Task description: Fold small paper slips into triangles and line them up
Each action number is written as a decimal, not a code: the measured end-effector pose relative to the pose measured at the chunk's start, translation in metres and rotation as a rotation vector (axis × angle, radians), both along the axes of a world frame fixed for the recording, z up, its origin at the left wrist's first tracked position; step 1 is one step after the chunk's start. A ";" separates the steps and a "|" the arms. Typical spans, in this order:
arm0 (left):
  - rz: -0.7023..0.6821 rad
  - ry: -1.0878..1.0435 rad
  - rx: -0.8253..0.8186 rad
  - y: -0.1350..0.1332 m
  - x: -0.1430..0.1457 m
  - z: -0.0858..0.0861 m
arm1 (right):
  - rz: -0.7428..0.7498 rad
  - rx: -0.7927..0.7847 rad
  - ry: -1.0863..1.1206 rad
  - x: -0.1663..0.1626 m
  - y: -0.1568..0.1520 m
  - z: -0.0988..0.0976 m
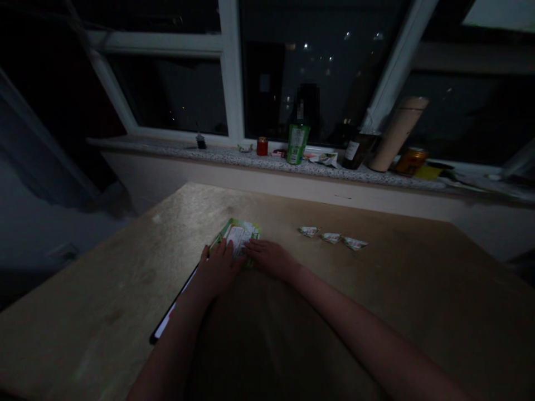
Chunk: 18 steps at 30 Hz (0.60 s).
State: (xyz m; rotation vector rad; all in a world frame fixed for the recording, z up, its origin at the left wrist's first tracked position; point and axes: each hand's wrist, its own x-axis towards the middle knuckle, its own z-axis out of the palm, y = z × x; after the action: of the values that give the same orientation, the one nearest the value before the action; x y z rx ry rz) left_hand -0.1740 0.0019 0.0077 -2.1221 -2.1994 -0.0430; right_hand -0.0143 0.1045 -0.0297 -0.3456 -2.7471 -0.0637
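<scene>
Both my hands rest on a green and white printed paper sheet (240, 233) lying on the wooden table (376, 289). My left hand (219, 270) lies flat on its near left part, fingers stretched forward. My right hand (270, 257) presses on its near right edge, fingers pointing left and lying flat. Three small folded paper pieces (332, 238) of the same print sit in a row on the table to the right of my hands.
A dark flat tablet-like thing (171, 312) lies under my left forearm. On the window sill (188, 149) stand a green bottle (297, 143), a red jar (262, 146), a dark bottle (357, 149), a tall beige cylinder (397, 133) and a can (412, 160).
</scene>
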 end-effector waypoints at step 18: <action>0.141 -0.010 -0.072 0.005 0.003 0.006 | -0.060 -0.085 0.060 0.006 -0.001 0.001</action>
State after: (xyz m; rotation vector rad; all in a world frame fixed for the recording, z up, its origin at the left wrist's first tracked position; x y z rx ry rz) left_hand -0.1706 0.0065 0.0141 -1.9992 -2.3842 0.0359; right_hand -0.0080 0.1030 -0.0287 -0.4453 -2.6858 0.0469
